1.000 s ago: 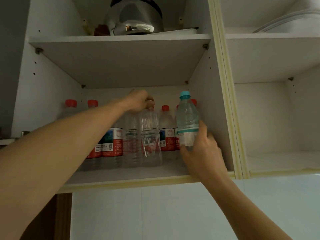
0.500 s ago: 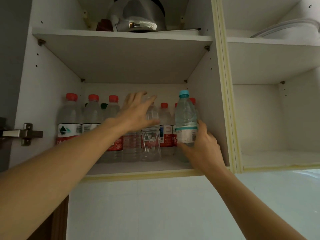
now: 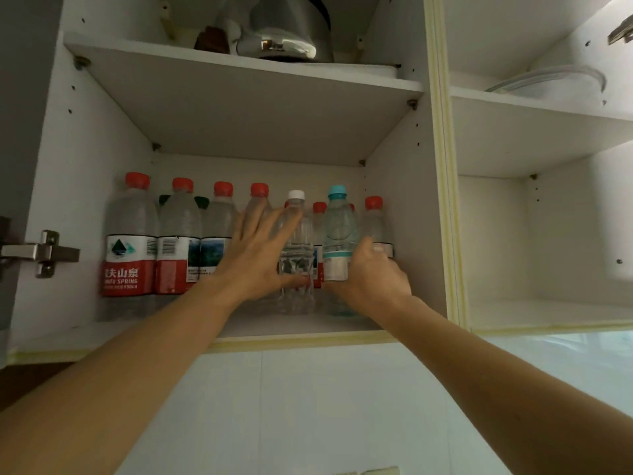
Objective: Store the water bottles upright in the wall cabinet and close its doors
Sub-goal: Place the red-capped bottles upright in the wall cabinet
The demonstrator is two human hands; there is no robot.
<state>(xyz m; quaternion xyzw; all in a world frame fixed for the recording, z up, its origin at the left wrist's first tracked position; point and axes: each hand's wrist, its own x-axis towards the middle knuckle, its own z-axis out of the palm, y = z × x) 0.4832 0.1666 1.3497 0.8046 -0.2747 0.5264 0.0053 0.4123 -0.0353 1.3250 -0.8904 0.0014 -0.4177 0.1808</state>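
Note:
Several water bottles stand upright on the lower shelf (image 3: 102,332) of the open wall cabinet, most with red caps, such as the leftmost one (image 3: 128,241). A clear white-capped bottle (image 3: 296,255) stands in front at the middle. My left hand (image 3: 255,255) lies with straight, spread fingers against that bottle and a red-capped one beside it. My right hand (image 3: 371,275) grips the lower part of a blue-capped bottle (image 3: 337,234), which stands on the shelf near the right wall. More red-capped bottles stand behind.
A steel kettle (image 3: 281,29) sits on the upper shelf. The right compartment (image 3: 548,310) holds nothing on its lower shelf; a clear lid (image 3: 555,84) lies on its upper shelf. A door hinge (image 3: 37,253) juts out at the left. White wall tiles (image 3: 308,406) lie below.
My left hand let go of the white-capped bottle's top, opened and slid down its side. The blue-capped bottle went deeper into the shelf with my right hand. The camera moved closer.

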